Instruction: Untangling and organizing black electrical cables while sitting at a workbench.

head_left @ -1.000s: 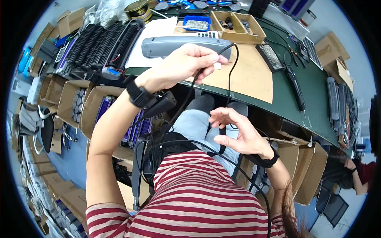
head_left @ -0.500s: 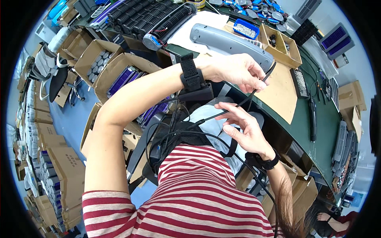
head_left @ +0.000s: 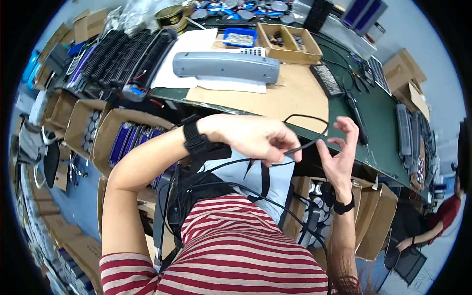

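A thin black cable (head_left: 309, 116) bends in a loop in front of me, above the table's front edge. My left hand (head_left: 250, 137) is closed, its fingertips pinching the cable, with the palm side partly hidden. To the right of the loop, my right hand (head_left: 340, 160) is raised with its fingers bent and apart. Its thumb lies close to the cable; whether they touch is unclear. More black cables (head_left: 241, 186) run across my lap. A long grey plastic housing (head_left: 226, 68) lies on the table beyond my left hand.
A cardboard sheet (head_left: 300, 96) covers part of the green table (head_left: 381, 160). A blue tray (head_left: 240, 31) of small parts and a divided cardboard box (head_left: 295, 58) stand at the back. At the right lies an electric screwdriver (head_left: 355, 110). Another person (head_left: 445, 214) sits far right.
My view has shifted, so the table sits lower and further left. My left hand has lowered with the cable. My right hand has moved from beneath it to its right, fingers now raised.
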A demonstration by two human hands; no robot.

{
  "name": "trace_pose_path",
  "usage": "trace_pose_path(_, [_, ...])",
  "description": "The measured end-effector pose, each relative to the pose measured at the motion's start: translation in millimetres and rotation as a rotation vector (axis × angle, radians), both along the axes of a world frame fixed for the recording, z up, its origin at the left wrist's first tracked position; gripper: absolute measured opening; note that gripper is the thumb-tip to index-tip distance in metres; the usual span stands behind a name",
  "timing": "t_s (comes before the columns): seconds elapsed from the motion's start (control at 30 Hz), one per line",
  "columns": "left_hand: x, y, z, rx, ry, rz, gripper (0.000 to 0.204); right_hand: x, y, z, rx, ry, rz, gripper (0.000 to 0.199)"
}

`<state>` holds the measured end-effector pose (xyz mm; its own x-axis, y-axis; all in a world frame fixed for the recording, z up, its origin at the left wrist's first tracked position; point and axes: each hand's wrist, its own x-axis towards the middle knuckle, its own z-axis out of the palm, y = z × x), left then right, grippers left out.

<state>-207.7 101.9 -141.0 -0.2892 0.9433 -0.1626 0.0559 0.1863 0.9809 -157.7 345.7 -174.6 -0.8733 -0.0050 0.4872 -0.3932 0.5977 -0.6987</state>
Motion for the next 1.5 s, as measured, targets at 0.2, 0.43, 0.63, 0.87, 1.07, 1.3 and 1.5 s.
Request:
trace_pose_path(0.2, [3,-13,15,0.339,-0.228,-0.271,0.011,-2,18,-32,0.199,-0.107,0.47,0.015])
trace_pose_path(0.43, [1,-55,-6,0.677,-0.764,0.092,0.025,40,59,-63,-0.452,-0.684,0.545,0.02])
trace_pose_path(0.63, [-8,-78,-31,0.807,-0.841,0.473,0.04,90,96,-72,-0.253,-0.702,0.236,0.021])
trace_pose_path(0.87, [-15,-58,-57,0.628,-0.721,0.586,0.052,128,122,-12,-0.083,-0.367,-0.368,0.015])
trace_pose_path(1.07, [-4,-18,-70,0.438,-0.453,0.424,0.046,148,42,-4,0.445,-0.443,-0.121,0.022])
trace_pose_path(1.3, [33,26,-78,0.214,-0.077,0.049,0.041,121,-54,-15,0.418,-0.408,-0.046,0.023])
trace_pose_path(1.5, [31,15,-71,0.086,-0.18,-0.051,0.035,107,-27,3,0.112,-0.195,0.021,0.022])
